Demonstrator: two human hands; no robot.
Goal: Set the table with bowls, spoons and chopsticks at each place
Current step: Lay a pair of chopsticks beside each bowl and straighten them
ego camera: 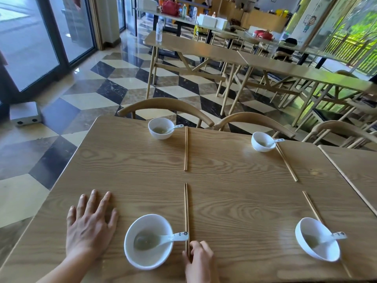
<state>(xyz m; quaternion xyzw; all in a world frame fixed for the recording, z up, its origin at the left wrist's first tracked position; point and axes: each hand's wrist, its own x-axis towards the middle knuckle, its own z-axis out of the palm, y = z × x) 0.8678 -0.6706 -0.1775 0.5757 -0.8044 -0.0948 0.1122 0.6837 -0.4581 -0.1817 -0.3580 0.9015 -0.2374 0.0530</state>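
While right hand (201, 260) pinches chopsticks (186, 217), left hand (89, 223) lies flat; four bowls (148, 242).

Two curved-back wooden chairs (165, 108) stand at the table's far edge. Beyond lies a checkered marble floor (122, 86), with a small grey box (25, 113) at far left by the glass doors (30, 43). Farther tables (204, 48) carry a clear bottle (159, 31), white boxes (207, 21) and a red bag (171, 7).
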